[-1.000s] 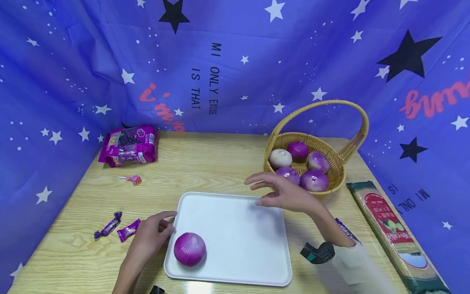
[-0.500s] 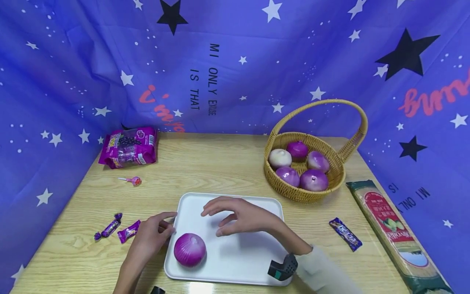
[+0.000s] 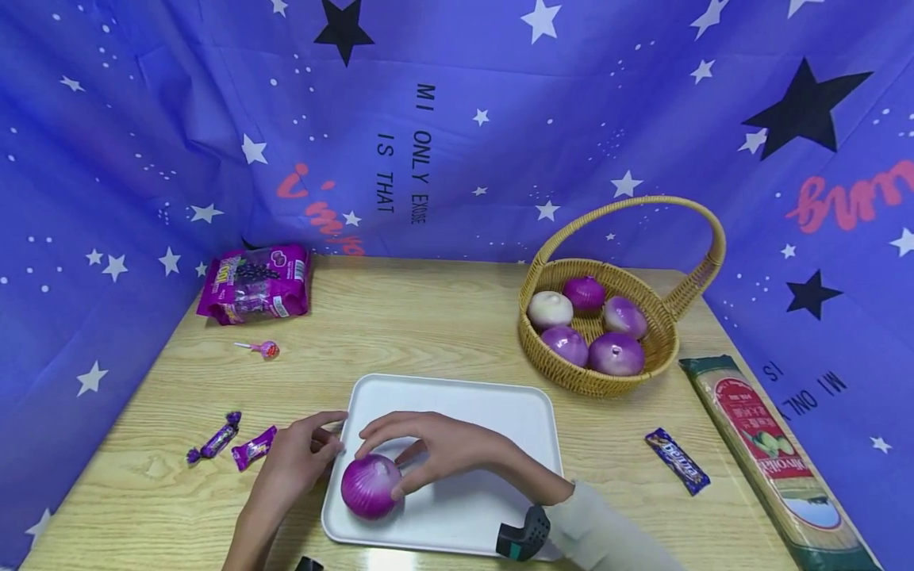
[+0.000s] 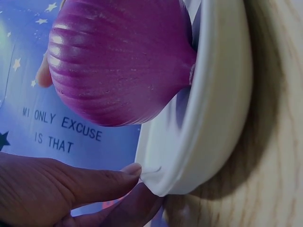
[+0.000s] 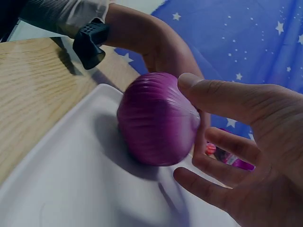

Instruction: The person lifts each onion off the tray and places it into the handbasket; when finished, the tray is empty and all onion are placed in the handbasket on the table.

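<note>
A purple onion (image 3: 370,487) stands at the near left of a white tray (image 3: 471,464). My right hand (image 3: 446,446) reaches over the tray to the onion, with thumb and fingers spread around it. The thumb is at the onion's side; in the right wrist view the other fingers (image 5: 201,187) look apart from its skin. My left hand (image 3: 296,460) holds the tray's left rim, thumb (image 4: 124,175) and a finger against the edge in the left wrist view.
A wicker basket (image 3: 564,379) with several onions stands at the back right. A long noodle packet (image 3: 771,460) and a wrapped bar (image 3: 677,460) lie right. Two wrapped candies (image 3: 217,438), a lollipop (image 3: 267,350) and a purple candy bag (image 3: 255,285) are left.
My right hand has moved left and nearer, from beside the basket across the tray to the onion. The left hand stays at the tray's edge, and the onion has not moved.
</note>
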A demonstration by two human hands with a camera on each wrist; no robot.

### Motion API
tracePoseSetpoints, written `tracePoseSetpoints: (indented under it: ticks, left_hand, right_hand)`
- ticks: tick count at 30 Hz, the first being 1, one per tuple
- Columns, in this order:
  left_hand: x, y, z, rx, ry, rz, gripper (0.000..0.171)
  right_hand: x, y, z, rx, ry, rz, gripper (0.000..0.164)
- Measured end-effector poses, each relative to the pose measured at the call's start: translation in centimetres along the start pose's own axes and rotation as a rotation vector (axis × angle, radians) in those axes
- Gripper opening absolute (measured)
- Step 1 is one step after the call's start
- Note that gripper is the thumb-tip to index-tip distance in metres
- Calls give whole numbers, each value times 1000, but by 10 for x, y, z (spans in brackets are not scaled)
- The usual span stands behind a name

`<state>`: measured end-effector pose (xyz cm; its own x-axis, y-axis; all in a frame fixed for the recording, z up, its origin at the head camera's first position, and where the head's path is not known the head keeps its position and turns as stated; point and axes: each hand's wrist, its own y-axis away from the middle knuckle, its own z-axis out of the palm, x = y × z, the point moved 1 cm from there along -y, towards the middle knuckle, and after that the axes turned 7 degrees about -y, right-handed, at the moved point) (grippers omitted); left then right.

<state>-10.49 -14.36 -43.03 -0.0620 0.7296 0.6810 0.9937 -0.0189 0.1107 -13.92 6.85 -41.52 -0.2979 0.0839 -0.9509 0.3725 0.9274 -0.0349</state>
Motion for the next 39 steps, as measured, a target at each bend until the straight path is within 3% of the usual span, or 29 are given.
tracePoseSetpoints:
  ticks: [9, 17, 25, 32, 39]
  left_hand:
    - [-1, 0, 1, 3, 6, 7, 36]
    - [0, 0, -1, 12, -16, 32, 37]
    - [1, 2, 0, 2, -5, 15, 37]
    - [0, 2, -1, 10, -4, 28, 37]
    - [-1, 2, -1, 14, -10, 28, 37]
  right_hand:
    - [5, -5, 9, -54, 115, -14, 56]
    - [4, -6, 11, -54, 85, 4, 57]
    - [3, -5, 11, -60, 90, 12, 55]
    - [1, -2, 5, -42, 124, 6, 52]
    - [-3, 3, -3, -7, 70, 11, 51]
